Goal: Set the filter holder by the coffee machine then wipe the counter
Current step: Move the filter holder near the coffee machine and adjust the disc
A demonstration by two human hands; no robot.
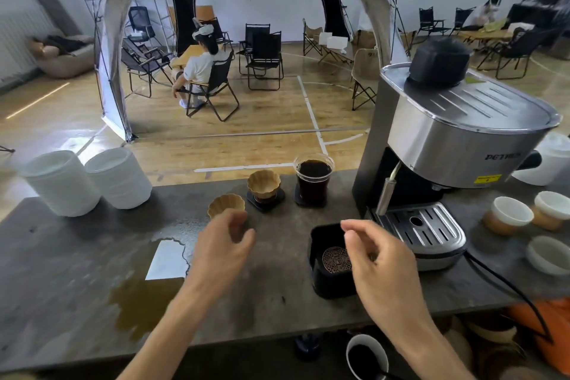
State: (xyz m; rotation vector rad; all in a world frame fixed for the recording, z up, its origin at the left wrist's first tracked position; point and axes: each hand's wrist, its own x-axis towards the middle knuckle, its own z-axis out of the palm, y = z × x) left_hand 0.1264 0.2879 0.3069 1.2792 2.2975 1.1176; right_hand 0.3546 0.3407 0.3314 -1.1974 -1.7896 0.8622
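On the dark counter, just left of the coffee machine, your right hand hovers with loosely curled fingers over the black filter holder, gripping nothing; whether it touches the holder you cannot tell. Your left hand reaches for a tan fluted dripper, fingers relaxed at its near rim. A second fluted dripper and a glass of dark coffee stand behind. A brown spill spreads near your left forearm. Beyond lie a wooden floor, folding chairs and an arched tent.
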